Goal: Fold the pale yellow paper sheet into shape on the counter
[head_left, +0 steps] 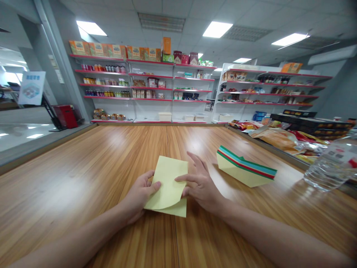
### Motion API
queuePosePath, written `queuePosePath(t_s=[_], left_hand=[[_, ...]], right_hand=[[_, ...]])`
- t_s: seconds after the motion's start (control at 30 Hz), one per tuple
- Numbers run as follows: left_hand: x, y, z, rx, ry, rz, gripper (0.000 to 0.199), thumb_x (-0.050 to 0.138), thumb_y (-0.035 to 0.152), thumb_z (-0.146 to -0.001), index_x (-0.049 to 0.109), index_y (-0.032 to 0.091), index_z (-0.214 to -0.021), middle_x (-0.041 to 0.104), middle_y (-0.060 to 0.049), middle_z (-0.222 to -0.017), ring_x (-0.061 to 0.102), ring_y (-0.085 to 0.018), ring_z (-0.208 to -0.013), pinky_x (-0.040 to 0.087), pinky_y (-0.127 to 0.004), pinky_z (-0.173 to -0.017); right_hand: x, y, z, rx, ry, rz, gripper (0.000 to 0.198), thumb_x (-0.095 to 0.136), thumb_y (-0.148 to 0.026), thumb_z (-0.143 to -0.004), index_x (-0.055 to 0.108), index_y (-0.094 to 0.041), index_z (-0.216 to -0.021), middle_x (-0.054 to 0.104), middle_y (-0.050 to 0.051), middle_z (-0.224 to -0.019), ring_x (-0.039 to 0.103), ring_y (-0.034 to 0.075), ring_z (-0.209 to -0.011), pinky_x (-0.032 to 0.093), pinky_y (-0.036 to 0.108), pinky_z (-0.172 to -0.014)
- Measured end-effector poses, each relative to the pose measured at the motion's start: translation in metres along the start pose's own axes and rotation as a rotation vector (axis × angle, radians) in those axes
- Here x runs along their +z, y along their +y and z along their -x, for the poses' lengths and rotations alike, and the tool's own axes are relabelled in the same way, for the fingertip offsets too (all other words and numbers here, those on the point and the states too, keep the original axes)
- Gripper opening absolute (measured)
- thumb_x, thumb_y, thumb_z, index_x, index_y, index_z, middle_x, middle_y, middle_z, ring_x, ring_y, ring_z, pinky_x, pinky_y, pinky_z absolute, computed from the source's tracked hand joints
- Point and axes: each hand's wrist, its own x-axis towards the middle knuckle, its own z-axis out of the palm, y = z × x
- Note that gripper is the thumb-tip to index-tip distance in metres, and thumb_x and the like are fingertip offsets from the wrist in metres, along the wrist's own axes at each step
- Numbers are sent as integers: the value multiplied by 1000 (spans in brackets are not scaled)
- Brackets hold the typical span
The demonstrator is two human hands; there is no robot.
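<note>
A pale yellow sheet of paper (169, 182), doubled over, is held just above the wooden table. Its top layer curls up at the near edge, showing the lower layer beneath. My left hand (142, 193) pinches the paper's left side, thumb on top and fingers underneath. My right hand (202, 184) is at the right edge, with the index fingertip on the paper and the thumb near the edge below. The other right fingers are spread and hold nothing. To the right stands a folded paper boat (245, 167), pale yellow with green, blue, white and red stripes along its rim.
The wooden table (117, 149) spreads out around my hands. A clear plastic bottle (329, 167) stands at the right edge. Beyond it lie snack packets (279, 137) and black boxes (312, 124). Stocked shelves (150, 89) line the back, and a red box (65, 116) stands at left.
</note>
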Motion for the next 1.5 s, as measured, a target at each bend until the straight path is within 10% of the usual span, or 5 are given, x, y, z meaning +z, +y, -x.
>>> queuePosePath(t_s=[0.27, 0.63, 0.87, 1.17, 1.5], left_hand=[[-4, 3, 1, -41, -102, 41, 51, 67, 22, -74, 50, 11, -121, 68, -18, -95, 67, -24, -71, 51, -33, -64], [0, 4, 4, -48, -303, 36, 48, 64, 21, -76, 53, 17, -122, 66, -14, -102, 66, -25, -81, 48, -33, -69], [5, 9, 9, -21, -180, 279, 48, 54, 45, -81, 48, 23, -123, 63, -10, -107, 61, -25, -92, 46, -37, -79], [0, -6, 2, 218, 108, -196, 28, 61, 36, -78, 44, 18, -66, 56, 2, -58, 52, -11, -53, 37, -21, -51], [3, 1, 12, 327, -15, -605, 29, 59, 37, -78, 46, 17, -62, 50, 3, -55, 45, -11, -53, 32, -21, -49]], right_hand=[[-1, 5, 0, -55, -297, -183, 31, 50, -38, -87, 61, -27, -113, 48, 4, -132, 19, 24, -134, 26, 50, -104], [-3, -12, 3, 11, -170, -111, 33, 44, -37, -89, 71, -22, -77, 47, 7, -133, 40, 26, -122, 33, 46, -97], [3, -7, 0, 160, -15, -235, 36, 43, -41, -90, 72, -20, -82, 48, 8, -128, 44, 25, -116, 35, 43, -97], [4, -13, 1, 250, -71, -352, 37, 48, -45, -86, 72, -17, -79, 42, 10, -128, 42, 24, -116, 35, 38, -99], [-8, -15, 1, 163, -212, -270, 36, 67, -47, -71, 68, -28, -101, 19, 3, -147, 25, 31, -130, 24, 47, -103]])
